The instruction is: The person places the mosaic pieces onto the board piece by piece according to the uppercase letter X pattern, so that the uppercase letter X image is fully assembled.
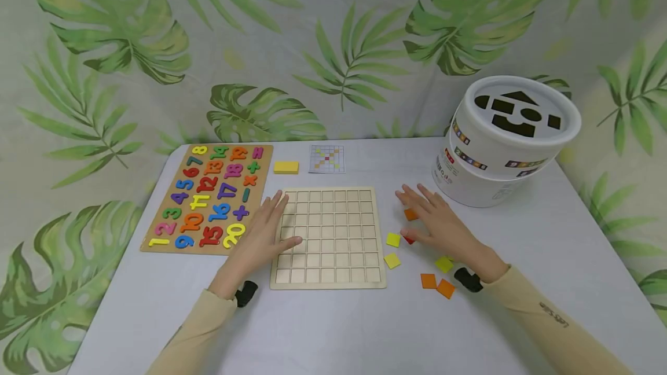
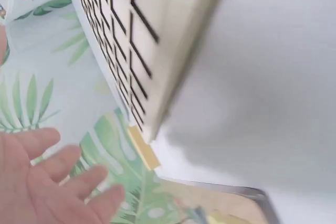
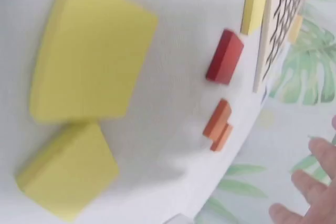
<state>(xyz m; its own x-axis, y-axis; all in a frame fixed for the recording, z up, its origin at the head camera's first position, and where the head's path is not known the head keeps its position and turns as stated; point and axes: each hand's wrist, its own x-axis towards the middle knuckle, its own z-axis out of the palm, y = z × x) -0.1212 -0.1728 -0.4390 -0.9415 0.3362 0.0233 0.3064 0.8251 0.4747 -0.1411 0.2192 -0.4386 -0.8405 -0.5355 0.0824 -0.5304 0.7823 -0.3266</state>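
A pale wooden grid board [image 1: 328, 240] lies on the table, its squares bare. My left hand [image 1: 263, 236] is over its left edge, fingers spread, thumb reaching above the squares; whether it touches the board I cannot tell. In the left wrist view that hand [image 2: 58, 187] holds nothing. To the board's right, my right hand [image 1: 443, 230] hovers with spread fingers above loose square tiles. Partly covered by it are an orange tile [image 1: 410, 213] and a red tile [image 3: 226, 56]. Beside these lie yellow tiles [image 1: 393, 240] and, nearer the front, orange tiles [image 1: 428, 280].
A board of coloured numbers [image 1: 267, 155] stands flat at the left. Behind the grid are a yellow block [image 1: 286, 167] and a printed grid card [image 1: 327, 159] with coloured squares. At the back right rises a white bucket [image 1: 464, 169] with shaped holes in its lid.
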